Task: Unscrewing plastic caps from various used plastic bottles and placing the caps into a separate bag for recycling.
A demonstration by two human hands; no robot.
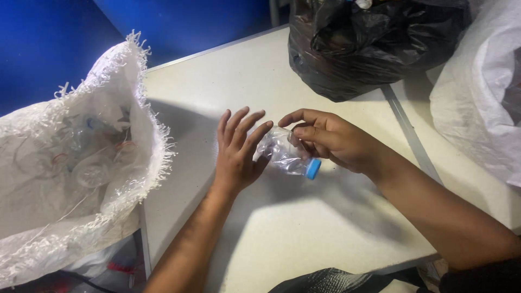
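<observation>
Mid-bench: my right hand (331, 142) pinches a crushed bottle (285, 153), blue cap (313, 169) still on; left hand (237, 152) spread flat against it. Sack (81, 163) at left edge holds several bottles.

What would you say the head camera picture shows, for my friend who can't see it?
Two bare hands squash a crumpled clear plastic bottle with a blue cap above a pale table: right hand gripping it, left hand pressing, fingers spread. A white woven sack of bottles sits left; a black plastic bag behind.
</observation>
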